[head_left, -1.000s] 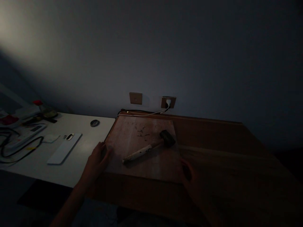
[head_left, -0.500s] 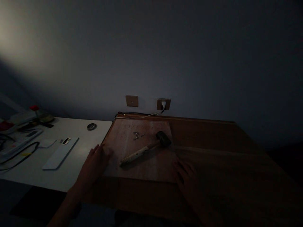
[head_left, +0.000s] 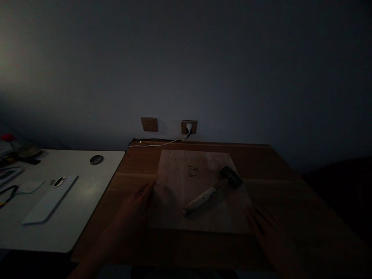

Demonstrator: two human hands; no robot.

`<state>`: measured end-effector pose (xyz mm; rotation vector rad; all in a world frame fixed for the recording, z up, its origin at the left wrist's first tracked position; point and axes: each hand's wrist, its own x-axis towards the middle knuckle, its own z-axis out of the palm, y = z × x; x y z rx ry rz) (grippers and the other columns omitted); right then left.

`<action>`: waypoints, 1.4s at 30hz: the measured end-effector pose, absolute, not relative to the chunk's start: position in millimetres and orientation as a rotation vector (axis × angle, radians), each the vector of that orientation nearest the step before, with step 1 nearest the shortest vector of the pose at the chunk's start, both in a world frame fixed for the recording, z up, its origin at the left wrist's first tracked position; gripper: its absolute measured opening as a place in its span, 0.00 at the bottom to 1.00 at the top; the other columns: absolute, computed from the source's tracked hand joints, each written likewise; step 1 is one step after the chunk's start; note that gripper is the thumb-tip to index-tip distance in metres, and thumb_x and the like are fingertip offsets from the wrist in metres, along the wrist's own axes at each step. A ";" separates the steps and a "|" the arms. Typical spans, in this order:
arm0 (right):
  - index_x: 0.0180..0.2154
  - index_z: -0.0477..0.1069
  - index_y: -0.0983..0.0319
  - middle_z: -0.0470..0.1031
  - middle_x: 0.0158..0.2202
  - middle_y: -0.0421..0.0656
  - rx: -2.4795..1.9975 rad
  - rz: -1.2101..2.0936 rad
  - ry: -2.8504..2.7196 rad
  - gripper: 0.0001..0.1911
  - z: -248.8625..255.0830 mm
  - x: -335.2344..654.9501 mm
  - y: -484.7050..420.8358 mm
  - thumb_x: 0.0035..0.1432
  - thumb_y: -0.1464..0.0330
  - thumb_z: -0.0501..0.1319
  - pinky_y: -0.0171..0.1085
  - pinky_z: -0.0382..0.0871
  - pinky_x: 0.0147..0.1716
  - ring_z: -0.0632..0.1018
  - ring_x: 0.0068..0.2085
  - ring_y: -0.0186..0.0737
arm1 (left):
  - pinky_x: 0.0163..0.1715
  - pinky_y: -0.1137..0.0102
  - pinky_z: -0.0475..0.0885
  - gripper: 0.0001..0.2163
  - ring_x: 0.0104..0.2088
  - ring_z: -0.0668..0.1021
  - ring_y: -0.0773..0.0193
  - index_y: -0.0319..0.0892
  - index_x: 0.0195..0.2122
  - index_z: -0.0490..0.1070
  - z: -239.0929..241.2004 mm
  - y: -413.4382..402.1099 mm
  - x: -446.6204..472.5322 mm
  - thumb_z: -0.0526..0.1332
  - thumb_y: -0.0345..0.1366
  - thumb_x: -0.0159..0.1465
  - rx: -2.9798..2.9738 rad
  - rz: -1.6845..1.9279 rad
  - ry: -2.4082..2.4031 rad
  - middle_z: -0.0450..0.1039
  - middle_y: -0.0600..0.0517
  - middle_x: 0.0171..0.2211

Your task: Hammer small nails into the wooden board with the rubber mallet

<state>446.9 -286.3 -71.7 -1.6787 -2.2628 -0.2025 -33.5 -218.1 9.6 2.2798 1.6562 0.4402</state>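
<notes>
A flat wooden board (head_left: 171,211) lies on the brown wooden table. My left hand (head_left: 136,205) holds its left edge, and my right hand (head_left: 263,223) has its fingers at the right edge; both are dim in the shadow. Resting across the board is a hammer (head_left: 200,200) with a dark head and a pale, worn handle. The head points to the far right and the handle end towards me. Several small metal nails (head_left: 192,170) lie loose in a group near the middle of the board's far half.
The brown table (head_left: 279,186) meets a white table (head_left: 90,186) on the left. On that one are a roll of tape (head_left: 96,159), a pale flat slab with a small display (head_left: 50,201) and cables. Behind, a white plug (head_left: 188,127) sits in a wall socket, its cable running along the table's back.
Both hands have moved the board to the right, away from the white table's edge, with the hammer and nails riding on it. The view has turned slightly right.
</notes>
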 end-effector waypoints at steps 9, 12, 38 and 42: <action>0.47 0.77 0.58 0.76 0.53 0.54 -1.912 0.014 -1.817 0.23 -46.5 409.2 -279.7 0.68 0.53 0.50 0.56 0.76 0.48 0.79 0.50 0.56 | 0.53 0.57 0.73 0.15 0.52 0.75 0.52 0.43 0.56 0.70 26.9 -161.1 20.1 0.57 0.36 0.69 2.626 0.394 1.375 0.73 0.43 0.52; 0.51 0.74 0.58 0.77 0.52 0.53 -1.894 0.095 -1.834 0.23 -40.7 387.0 -271.8 0.69 0.53 0.49 0.54 0.76 0.48 0.79 0.50 0.55 | 0.52 0.59 0.73 0.14 0.52 0.76 0.53 0.43 0.54 0.71 30.3 -135.4 41.3 0.56 0.31 0.68 2.698 0.307 1.297 0.74 0.43 0.51; 0.58 0.72 0.56 0.82 0.43 0.48 -1.719 0.330 -1.725 0.24 -7.0 353.8 -249.7 0.68 0.54 0.53 0.45 0.78 0.41 0.83 0.41 0.49 | 0.31 0.65 0.74 0.13 0.34 0.80 0.57 0.41 0.54 0.67 15.9 -193.1 114.7 0.50 0.33 0.72 2.474 0.161 1.332 0.74 0.41 0.45; 0.53 0.75 0.56 0.82 0.45 0.49 -1.655 0.312 -1.736 0.21 -8.3 361.4 -249.5 0.66 0.54 0.55 0.46 0.78 0.44 0.82 0.44 0.50 | 0.39 0.66 0.75 0.15 0.40 0.79 0.58 0.43 0.56 0.65 18.3 -192.6 66.1 0.51 0.39 0.72 2.259 0.585 1.332 0.74 0.44 0.46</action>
